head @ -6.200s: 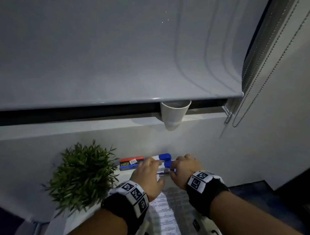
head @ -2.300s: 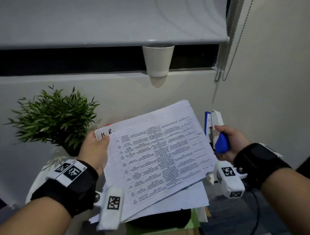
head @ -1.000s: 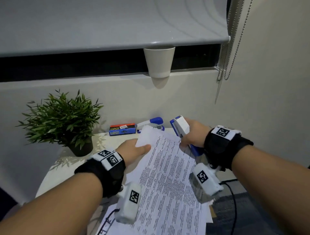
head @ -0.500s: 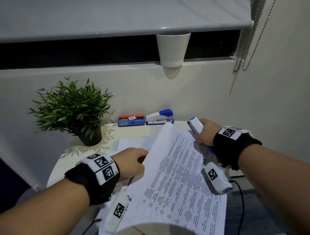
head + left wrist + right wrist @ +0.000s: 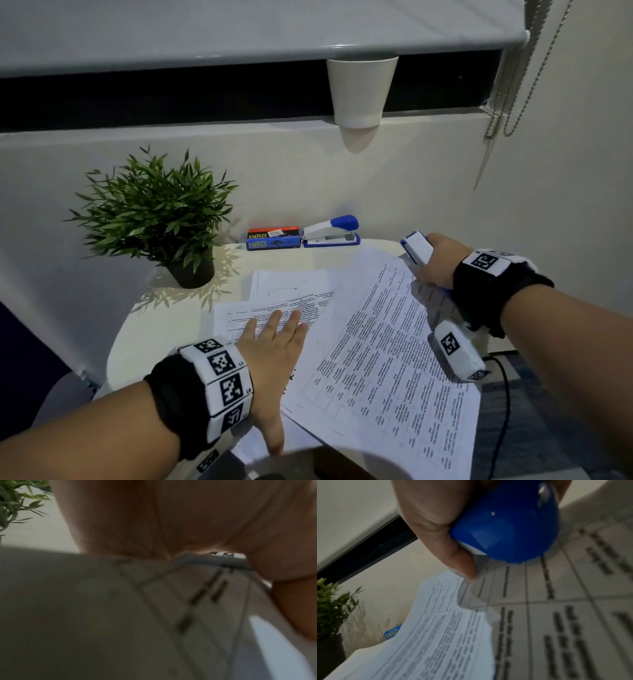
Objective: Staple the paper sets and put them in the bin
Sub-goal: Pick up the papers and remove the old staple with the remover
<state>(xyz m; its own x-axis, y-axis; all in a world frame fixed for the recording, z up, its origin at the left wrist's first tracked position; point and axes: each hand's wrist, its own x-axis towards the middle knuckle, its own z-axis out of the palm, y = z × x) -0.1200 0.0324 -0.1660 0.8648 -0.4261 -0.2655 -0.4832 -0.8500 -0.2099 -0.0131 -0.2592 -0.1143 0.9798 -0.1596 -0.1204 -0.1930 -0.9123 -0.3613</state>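
A printed paper set (image 5: 383, 346) lies slanted across the round white table (image 5: 137, 342), its lower end hanging over the front edge. More printed sheets (image 5: 270, 308) lie flat under it to the left. My left hand (image 5: 274, 339) rests flat on those sheets, fingers straight; the left wrist view shows its palm (image 5: 154, 520) close above the paper (image 5: 102, 615). My right hand (image 5: 435, 263) grips a white and blue stapler (image 5: 416, 247) at the set's upper right corner. Its blue end (image 5: 505, 527) fills the right wrist view above the printed page (image 5: 556, 615).
A second blue and white stapler (image 5: 330, 231) and a box of staples (image 5: 273, 238) stand at the table's back edge. A potted plant (image 5: 157, 219) sits at the back left. A white cup (image 5: 361, 90) hangs on the window ledge above. No bin shows.
The paper set has come down from mid-air onto the table. My left hand let go of its corner and now lies flat on the lower sheets. My right hand still holds the stapler.
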